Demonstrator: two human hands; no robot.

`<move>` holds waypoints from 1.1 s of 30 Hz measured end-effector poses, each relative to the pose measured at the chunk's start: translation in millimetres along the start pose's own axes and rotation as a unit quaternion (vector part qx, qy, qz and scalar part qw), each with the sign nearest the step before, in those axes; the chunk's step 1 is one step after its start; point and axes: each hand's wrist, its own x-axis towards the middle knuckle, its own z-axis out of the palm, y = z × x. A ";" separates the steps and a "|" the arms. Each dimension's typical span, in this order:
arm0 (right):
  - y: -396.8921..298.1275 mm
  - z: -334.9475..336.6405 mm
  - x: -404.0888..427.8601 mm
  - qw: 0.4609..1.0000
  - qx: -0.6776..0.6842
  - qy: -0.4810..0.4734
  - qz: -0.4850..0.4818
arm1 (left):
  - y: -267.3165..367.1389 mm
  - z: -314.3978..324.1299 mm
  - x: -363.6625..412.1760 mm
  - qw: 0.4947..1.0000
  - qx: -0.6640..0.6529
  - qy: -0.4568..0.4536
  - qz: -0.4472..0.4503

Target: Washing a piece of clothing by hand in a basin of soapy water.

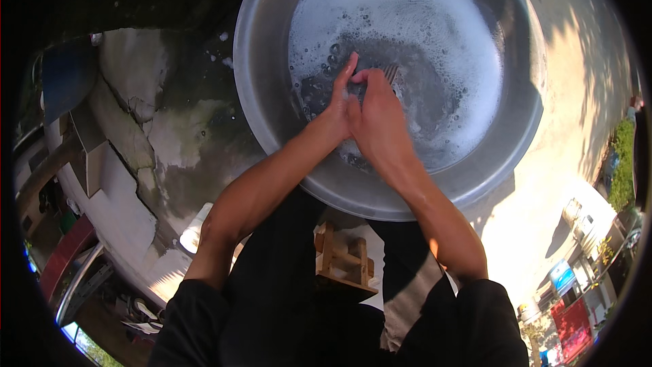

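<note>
My left hand (340, 96) and my right hand (381, 114) meet over soapy water (423, 56) in a large round metal basin (267, 61). The left hand is seen edge-on with a finger stretched forward, and its palm lies against the curled right hand. Just past the right knuckles show the tines of a metal fork (391, 72). The fork's handle is hidden, so whether a hand grips it cannot be made out. White foam covers much of the water, with a darker patch around the hands.
A small wooden stool (349, 260) stands between my legs, below the basin's near rim. On the left lies cracked, wet concrete (178, 127) with a white cylindrical object (195, 229). Sunlit ground (570, 112) spreads on the right, with a red object (571, 329) farther off.
</note>
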 end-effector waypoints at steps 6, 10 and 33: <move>-30.7 -6.8 0.1 0.993 0.072 -0.096 -0.011 | -2.3 26.7 13.3 0.925 0.210 0.275 0.157; -19.4 13.2 13.8 0.994 -0.026 -0.085 -0.069 | -7.7 -7.4 14.3 0.937 0.119 0.264 0.197; -6.0 -6.4 10.9 0.997 -0.005 -0.074 0.030 | -2.8 43.5 2.2 0.936 0.129 0.306 0.120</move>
